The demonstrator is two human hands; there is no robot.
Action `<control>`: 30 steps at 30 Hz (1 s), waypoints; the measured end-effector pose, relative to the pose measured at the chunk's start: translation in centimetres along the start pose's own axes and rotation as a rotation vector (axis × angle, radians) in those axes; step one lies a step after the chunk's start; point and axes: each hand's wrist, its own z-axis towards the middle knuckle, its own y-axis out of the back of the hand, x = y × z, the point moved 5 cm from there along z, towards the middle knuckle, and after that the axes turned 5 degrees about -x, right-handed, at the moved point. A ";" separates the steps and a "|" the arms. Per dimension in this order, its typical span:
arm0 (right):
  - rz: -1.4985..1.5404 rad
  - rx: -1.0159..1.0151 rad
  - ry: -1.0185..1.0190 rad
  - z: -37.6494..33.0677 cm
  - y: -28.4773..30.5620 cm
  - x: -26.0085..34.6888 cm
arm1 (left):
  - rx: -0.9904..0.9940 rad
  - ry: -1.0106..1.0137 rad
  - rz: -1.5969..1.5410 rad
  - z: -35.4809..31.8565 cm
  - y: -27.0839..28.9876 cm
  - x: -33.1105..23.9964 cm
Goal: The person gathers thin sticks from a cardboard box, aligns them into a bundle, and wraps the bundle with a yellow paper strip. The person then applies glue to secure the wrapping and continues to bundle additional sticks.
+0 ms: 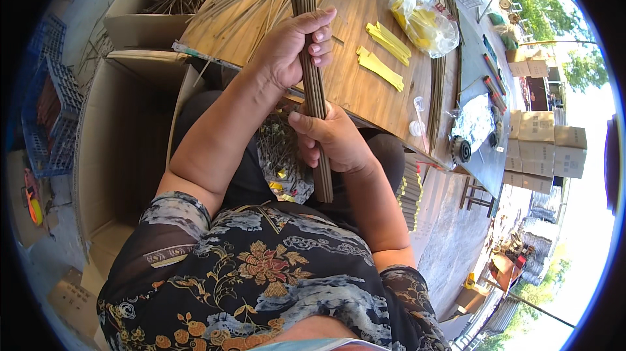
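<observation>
this seems to be a small packing workshop, partly open to daylight. beyond the left grip (297, 48), a brown wooden bench (385, 106) carries flat yellow strips (381, 69) and a clear plastic bag with yellow contents (424, 22). to that grip's left stand a tall open brown cardboard box (101, 155) and, farther out, blue plastic crates (40, 149). well to the right of the right grip (336, 139) are stacked closed tan cardboard boxes (538, 126), with green leafy trees (580, 67) outside.
</observation>
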 end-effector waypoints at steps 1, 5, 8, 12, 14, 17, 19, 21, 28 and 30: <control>0.042 0.049 -0.016 0.0 0.0 0.1 | 0.047 -0.006 -0.021 0.0 -0.2 -0.2; -0.513 -0.306 0.290 1.6 1.4 0.0 | -0.366 -0.162 0.273 -0.4 0.6 -0.2; -0.554 -0.315 0.303 1.4 1.0 0.3 | -0.295 -0.155 0.254 -0.3 0.4 -0.2; -0.075 0.019 0.058 0.6 -0.1 0.0 | -0.035 -0.055 0.093 -0.4 -0.3 -0.7; -0.153 -0.059 0.080 0.7 0.0 0.1 | -0.196 -0.118 0.201 -0.4 0.1 -0.5; -0.673 -0.417 0.408 1.3 1.3 0.6 | -0.315 -0.168 0.299 -0.2 0.7 -0.1; -0.363 -0.194 0.197 0.9 0.5 0.4 | -0.204 -0.132 0.211 -0.2 0.5 -0.2; -0.101 0.010 0.047 0.6 -0.3 0.1 | 0.040 -0.044 0.021 -0.3 -0.2 -0.8; -0.571 -0.350 0.299 1.5 1.0 -0.1 | -0.409 -0.246 0.370 -0.6 0.8 -0.4; -0.438 -0.287 0.267 1.4 0.6 -0.3 | -0.260 -0.170 0.245 -0.4 0.5 -0.5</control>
